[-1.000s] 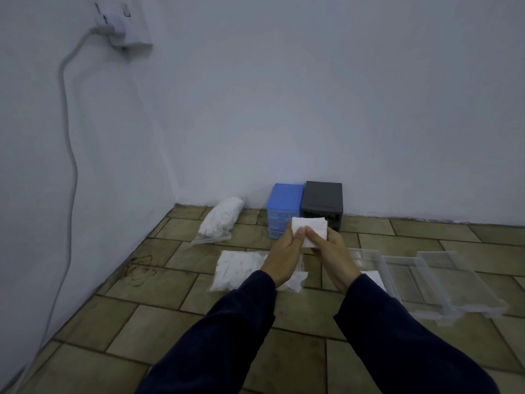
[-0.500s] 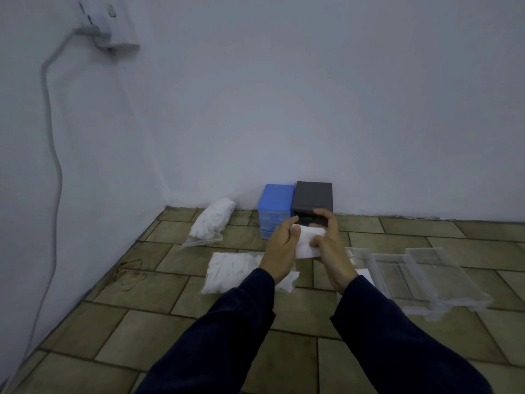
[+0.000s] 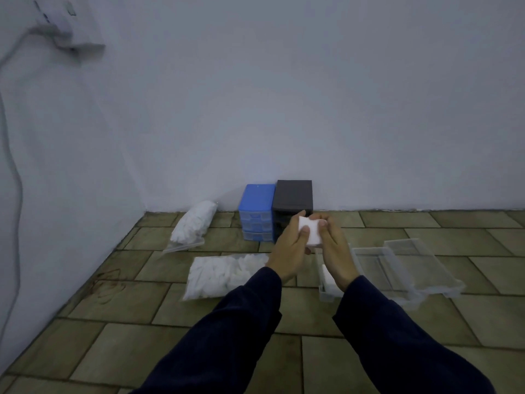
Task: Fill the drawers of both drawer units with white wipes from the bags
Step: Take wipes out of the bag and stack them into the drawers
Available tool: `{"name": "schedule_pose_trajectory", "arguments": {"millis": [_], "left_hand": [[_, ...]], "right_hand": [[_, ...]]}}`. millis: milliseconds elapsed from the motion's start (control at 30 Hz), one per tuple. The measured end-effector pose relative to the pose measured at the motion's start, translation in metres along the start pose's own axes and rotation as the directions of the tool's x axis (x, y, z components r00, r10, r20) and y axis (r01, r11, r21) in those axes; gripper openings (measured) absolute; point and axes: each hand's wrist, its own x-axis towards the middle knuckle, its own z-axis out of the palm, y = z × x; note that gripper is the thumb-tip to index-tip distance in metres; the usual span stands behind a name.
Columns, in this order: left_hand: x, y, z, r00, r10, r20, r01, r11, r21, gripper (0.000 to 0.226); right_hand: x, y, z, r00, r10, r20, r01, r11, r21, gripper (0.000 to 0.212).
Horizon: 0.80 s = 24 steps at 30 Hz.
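Gripping wipe point(image 3: 311, 233) w/ both hands, drawer point(image 3: 326, 291) partly hidden.

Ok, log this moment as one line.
both hands: left hand and right hand hold folded wipe | clear drawers: on floor | stage: not yet placed

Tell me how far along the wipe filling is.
Early. Done: three clear drawers lie pulled out on the floor, the nearest holding a wipe or two. In hand: both hands, left and right, hold a wipe. Left: the other drawers, black unit, blue unit; both bags look full.
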Motion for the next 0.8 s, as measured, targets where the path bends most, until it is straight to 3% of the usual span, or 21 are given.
{"name": "schedule_pose_trajectory", "arguments": {"millis": [167,267,467,633,800], "left_hand": [[0.006,0.004,0.016,1.0,-0.018,-0.016,0.016,0.997,-0.078,0.029],[0.014,0.002,0.024,0.998,-0.063,-0.018,0.06,0.99,-0.129,0.022],[0.026,-0.009,0.048,0.988,-0.155,0.01,0.154,0.97,-0.188,0.023],[0.033,-0.009,0.071,0.974,-0.205,0.099,0.222,0.95,-0.218,0.023],[0.042,-0.015,0.081,0.972,-0.218,0.085,0.23,0.957,-0.178,0.03]], "right_hand": [[0.002,0.0,-0.018,0.999,-0.009,-0.041,0.005,0.996,-0.086,0.018],[0.005,0.001,-0.038,0.995,0.1,-0.03,-0.102,0.992,-0.071,0.015],[0.004,-0.001,-0.089,0.956,0.293,-0.01,-0.293,0.955,-0.04,0.029],[0.006,0.003,-0.121,0.948,0.304,-0.092,-0.309,0.951,-0.035,0.024],[0.009,0.012,-0.133,0.95,0.293,-0.108,-0.304,0.946,-0.111,0.018]]}}
